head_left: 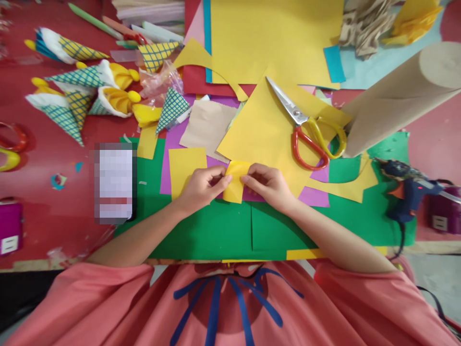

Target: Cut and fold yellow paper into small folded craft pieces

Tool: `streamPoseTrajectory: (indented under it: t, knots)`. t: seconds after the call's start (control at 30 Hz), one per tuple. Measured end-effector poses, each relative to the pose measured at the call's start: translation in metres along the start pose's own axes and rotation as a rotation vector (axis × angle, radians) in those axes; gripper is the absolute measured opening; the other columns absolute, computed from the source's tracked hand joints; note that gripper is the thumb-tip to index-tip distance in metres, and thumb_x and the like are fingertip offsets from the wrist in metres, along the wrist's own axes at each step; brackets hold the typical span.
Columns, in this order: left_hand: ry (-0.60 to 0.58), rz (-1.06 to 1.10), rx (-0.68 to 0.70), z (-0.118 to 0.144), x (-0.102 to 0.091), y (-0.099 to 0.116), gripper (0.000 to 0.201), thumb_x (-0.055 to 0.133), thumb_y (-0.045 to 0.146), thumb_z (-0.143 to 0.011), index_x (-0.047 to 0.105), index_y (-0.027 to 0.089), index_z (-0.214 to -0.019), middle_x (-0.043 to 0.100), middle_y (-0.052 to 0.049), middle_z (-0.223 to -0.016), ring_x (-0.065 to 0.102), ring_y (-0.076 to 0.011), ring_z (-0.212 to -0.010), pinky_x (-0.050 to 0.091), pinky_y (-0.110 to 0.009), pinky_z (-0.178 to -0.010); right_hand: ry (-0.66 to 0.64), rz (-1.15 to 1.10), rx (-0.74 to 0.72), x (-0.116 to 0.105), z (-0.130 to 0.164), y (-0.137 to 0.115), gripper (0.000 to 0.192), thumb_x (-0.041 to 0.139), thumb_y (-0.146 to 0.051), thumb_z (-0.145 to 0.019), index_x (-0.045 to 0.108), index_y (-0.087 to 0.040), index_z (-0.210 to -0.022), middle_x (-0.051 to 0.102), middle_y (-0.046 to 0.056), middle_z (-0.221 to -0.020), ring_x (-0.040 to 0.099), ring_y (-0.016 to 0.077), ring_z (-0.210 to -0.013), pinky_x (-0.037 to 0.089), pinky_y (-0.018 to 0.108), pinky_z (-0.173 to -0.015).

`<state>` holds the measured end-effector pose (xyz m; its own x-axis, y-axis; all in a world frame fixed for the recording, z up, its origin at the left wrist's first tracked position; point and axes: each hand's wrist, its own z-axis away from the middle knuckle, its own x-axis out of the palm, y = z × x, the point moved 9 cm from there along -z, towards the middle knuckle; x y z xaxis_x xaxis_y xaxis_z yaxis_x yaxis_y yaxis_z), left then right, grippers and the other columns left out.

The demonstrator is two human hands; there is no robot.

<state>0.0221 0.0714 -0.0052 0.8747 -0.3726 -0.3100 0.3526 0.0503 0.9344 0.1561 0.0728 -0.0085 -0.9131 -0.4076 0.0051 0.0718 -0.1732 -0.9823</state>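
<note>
Between my two hands is a small yellow piece [236, 185], paper or foam sheet, with its top edge bent over. My left hand [204, 187] pinches its left side between thumb and fingers. On the opposite side my right hand [267, 185] pinches it too. A yellow rectangle [185, 166] lies beside my left hand, partly under it. Just above the hands is a large yellow sheet [259, 125], and scissors [300, 122] with one red and one yellow handle rest on it, blades pointing up and left. A beige square [211, 122] lies left of that sheet.
A green mat [209, 235] lies under the work. Several patterned cones [72, 101] sit at upper left, above a phone [115, 182]. At right stand a brown paper roll [399, 105] and a glue gun [405, 192] with a cord. Stacked coloured sheets [277, 38] lie at the back.
</note>
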Motion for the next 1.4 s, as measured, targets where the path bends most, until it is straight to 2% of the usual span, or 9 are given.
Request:
streamPoseTrajectory:
  t: [0.13,0.33,0.5,0.73,0.9,1.13,1.3,1.4]
  knots:
    - [0.024,0.033,-0.008,0.000,-0.003,-0.003,0.028,0.062,0.036,-0.084,0.049,0.018,-0.065,0.040,0.004,-0.056,0.038,-0.0072,-0.050,0.031,-0.020,-0.045,-0.043,0.110,-0.018,0.004,0.001,-0.003,0.030,0.059,-0.039,-0.088,0.050,-0.018,-0.069,0.045,-0.004,-0.060,0.038,0.0069,-0.054,0.031,0.023,-0.051]
    - [0.019,0.052,-0.008,0.000,-0.002,-0.001,0.027,0.061,0.035,-0.085,0.051,0.018,-0.067,0.040,0.004,-0.057,0.037,-0.0068,-0.051,0.029,-0.020,-0.045,-0.030,0.113,-0.003,0.001,0.001,-0.001,0.031,0.057,-0.040,-0.089,0.049,-0.018,-0.069,0.045,-0.004,-0.060,0.039,0.0072,-0.054,0.030,0.023,-0.051]
    - [0.083,0.033,0.029,-0.001,-0.008,0.008,0.032,0.057,0.040,-0.088,0.052,0.018,-0.065,0.039,0.004,-0.056,0.036,-0.0070,-0.050,0.029,-0.020,-0.044,-0.016,0.084,0.014,-0.002,0.000,0.000,0.032,0.058,-0.041,-0.089,0.048,-0.018,-0.068,0.045,-0.004,-0.059,0.039,0.0073,-0.053,0.031,0.023,-0.051]
    - [0.091,-0.014,0.047,0.000,-0.009,0.010,0.038,0.054,0.038,-0.089,0.042,0.018,-0.059,0.032,0.004,-0.054,0.032,-0.0073,-0.049,0.028,-0.021,-0.044,-0.040,0.060,0.007,0.000,0.001,0.001,0.034,0.059,-0.045,-0.087,0.049,-0.018,-0.069,0.043,-0.005,-0.059,0.038,0.0071,-0.052,0.029,0.023,-0.049]
    - [0.100,0.032,0.053,-0.001,-0.009,0.008,0.029,0.057,0.038,-0.087,0.051,0.018,-0.066,0.042,0.004,-0.057,0.038,-0.0078,-0.051,0.031,-0.022,-0.046,-0.095,0.120,-0.051,0.005,0.002,-0.005,0.031,0.057,-0.037,-0.089,0.047,-0.018,-0.066,0.038,-0.006,-0.058,0.032,0.0066,-0.052,0.027,0.023,-0.049]
    - [0.117,0.044,0.047,0.000,-0.012,0.008,0.035,0.056,0.039,-0.088,0.046,0.018,-0.062,0.033,0.005,-0.054,0.032,-0.0071,-0.049,0.027,-0.022,-0.045,-0.109,0.111,-0.061,0.006,0.002,-0.006,0.031,0.058,-0.036,-0.089,0.046,-0.018,-0.066,0.036,-0.007,-0.058,0.030,0.0059,-0.051,0.026,0.023,-0.048]
    - [0.175,0.050,0.095,-0.001,-0.017,0.010,0.029,0.058,0.038,-0.088,0.054,0.018,-0.067,0.043,0.004,-0.057,0.039,-0.0079,-0.054,0.032,-0.022,-0.049,-0.139,0.114,-0.049,0.009,0.002,-0.006,0.032,0.059,-0.036,-0.088,0.046,-0.018,-0.065,0.038,-0.007,-0.056,0.030,0.0055,-0.049,0.026,0.022,-0.047]
    - [0.217,0.022,0.112,-0.001,-0.020,0.010,0.029,0.058,0.037,-0.088,0.055,0.018,-0.067,0.041,0.004,-0.057,0.038,-0.0077,-0.054,0.032,-0.021,-0.049,-0.142,0.120,-0.060,0.009,0.002,-0.007,0.030,0.058,-0.033,-0.089,0.046,-0.018,-0.066,0.039,-0.007,-0.056,0.031,0.0052,-0.049,0.027,0.022,-0.046]
